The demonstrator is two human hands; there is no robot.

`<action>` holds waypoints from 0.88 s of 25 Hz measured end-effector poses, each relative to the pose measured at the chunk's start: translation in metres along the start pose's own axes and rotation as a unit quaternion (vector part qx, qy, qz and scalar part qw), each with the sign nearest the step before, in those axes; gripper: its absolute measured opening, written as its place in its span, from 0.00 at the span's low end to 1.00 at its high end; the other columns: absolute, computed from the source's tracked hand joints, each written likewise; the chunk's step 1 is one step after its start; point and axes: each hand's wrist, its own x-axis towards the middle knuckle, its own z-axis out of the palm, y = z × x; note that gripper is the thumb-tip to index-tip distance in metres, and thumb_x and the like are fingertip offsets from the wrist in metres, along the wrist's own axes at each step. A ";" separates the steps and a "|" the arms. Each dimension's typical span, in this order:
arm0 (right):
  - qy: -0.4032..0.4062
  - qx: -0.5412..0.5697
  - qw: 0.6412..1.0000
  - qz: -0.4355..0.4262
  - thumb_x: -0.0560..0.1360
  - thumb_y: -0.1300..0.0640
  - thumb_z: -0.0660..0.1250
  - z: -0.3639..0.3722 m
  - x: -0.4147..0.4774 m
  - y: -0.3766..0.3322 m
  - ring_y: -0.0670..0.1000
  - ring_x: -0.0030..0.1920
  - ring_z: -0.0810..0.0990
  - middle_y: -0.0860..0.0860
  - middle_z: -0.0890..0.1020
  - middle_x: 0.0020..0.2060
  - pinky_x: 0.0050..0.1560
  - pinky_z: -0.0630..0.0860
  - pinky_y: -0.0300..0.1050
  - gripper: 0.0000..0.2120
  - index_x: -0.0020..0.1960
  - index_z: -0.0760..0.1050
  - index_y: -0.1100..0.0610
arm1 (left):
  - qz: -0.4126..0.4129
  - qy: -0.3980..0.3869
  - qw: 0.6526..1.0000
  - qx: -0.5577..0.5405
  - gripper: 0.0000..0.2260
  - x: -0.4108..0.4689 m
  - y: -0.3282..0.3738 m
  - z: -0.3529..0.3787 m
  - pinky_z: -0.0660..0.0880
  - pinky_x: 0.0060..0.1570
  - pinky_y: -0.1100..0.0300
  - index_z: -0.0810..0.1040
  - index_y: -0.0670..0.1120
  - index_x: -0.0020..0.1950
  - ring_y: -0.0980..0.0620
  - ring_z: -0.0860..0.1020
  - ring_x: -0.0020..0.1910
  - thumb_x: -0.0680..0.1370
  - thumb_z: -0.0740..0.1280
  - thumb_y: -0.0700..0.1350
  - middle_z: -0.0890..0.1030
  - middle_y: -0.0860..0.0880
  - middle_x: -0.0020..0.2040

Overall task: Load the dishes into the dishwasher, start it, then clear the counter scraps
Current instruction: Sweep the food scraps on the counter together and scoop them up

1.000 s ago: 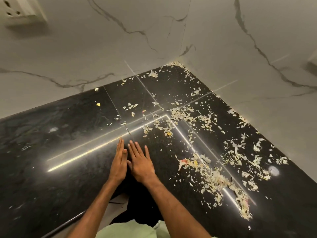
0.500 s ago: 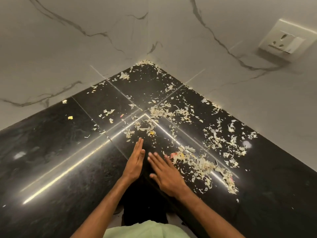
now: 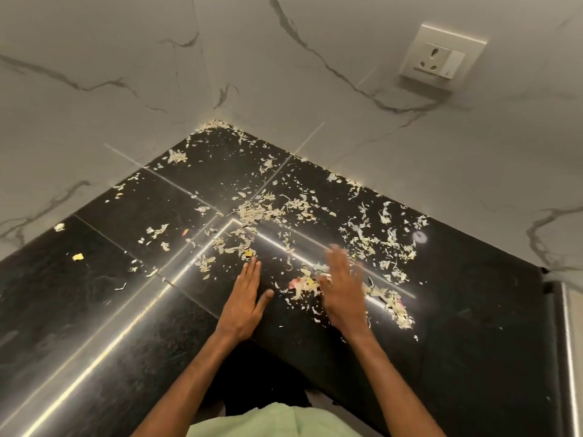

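Note:
Pale vegetable scraps [image 3: 258, 212] lie scattered over the black stone counter [image 3: 94, 310], thickest near its inner corner and in a band on the right [image 3: 394, 304]. My left hand [image 3: 244, 299] lies flat on the counter, fingers straight, its tips just short of a small yellow bit [image 3: 249, 253]. My right hand [image 3: 344, 288] is open with fingers spread and motion-blurred, over a heap of scraps with a pink and a yellow piece [image 3: 303, 283]. Neither hand holds anything.
Marble-look walls meet at the corner behind the counter. A wall socket [image 3: 441, 58] sits on the right wall. A metal edge [image 3: 568, 342] shows at the far right. A lone yellow scrap [image 3: 78, 257] lies at the left.
My right hand has moved away from the left one, to the right and forward onto the scrap heap. The left hand has stayed flat. The view has turned right.

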 end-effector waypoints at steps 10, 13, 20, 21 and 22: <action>0.001 0.111 0.973 0.204 0.81 0.35 0.45 0.008 -0.055 0.066 0.53 0.80 0.47 0.53 0.50 0.80 0.78 0.48 0.57 0.36 0.81 0.45 0.55 | 0.093 -0.086 0.971 0.202 0.38 0.037 0.051 0.057 0.42 0.79 0.47 0.31 0.45 0.79 0.52 0.32 0.78 0.80 0.38 0.69 0.30 0.49 0.79; -0.029 0.153 0.982 0.108 0.80 0.34 0.39 0.020 -0.035 0.022 0.46 0.79 0.39 0.48 0.43 0.80 0.79 0.44 0.51 0.36 0.81 0.40 0.52 | 0.127 -0.079 0.983 0.104 0.35 0.051 0.075 0.063 0.44 0.79 0.46 0.33 0.45 0.79 0.51 0.34 0.79 0.81 0.41 0.65 0.32 0.49 0.79; -0.030 0.078 0.983 0.162 0.79 0.32 0.35 0.028 -0.068 0.025 0.53 0.79 0.36 0.54 0.34 0.79 0.79 0.42 0.55 0.40 0.79 0.33 0.57 | -0.013 0.083 0.995 -0.057 0.33 0.021 0.027 0.029 0.46 0.78 0.48 0.40 0.53 0.81 0.57 0.39 0.79 0.81 0.44 0.67 0.39 0.58 0.80; -0.047 0.080 0.987 0.132 0.79 0.31 0.36 0.034 -0.059 0.011 0.52 0.79 0.34 0.53 0.33 0.78 0.79 0.41 0.54 0.40 0.79 0.33 0.58 | -0.028 0.094 0.993 -0.068 0.33 0.015 0.021 0.025 0.46 0.78 0.49 0.41 0.53 0.81 0.58 0.39 0.79 0.81 0.45 0.67 0.39 0.60 0.80; -0.066 0.085 0.989 0.099 0.79 0.31 0.36 0.038 -0.045 -0.005 0.52 0.79 0.33 0.53 0.32 0.78 0.79 0.40 0.54 0.40 0.79 0.32 0.58 | -0.040 0.105 0.991 -0.075 0.33 0.010 0.017 0.021 0.46 0.77 0.51 0.42 0.54 0.81 0.58 0.39 0.79 0.81 0.46 0.67 0.40 0.61 0.80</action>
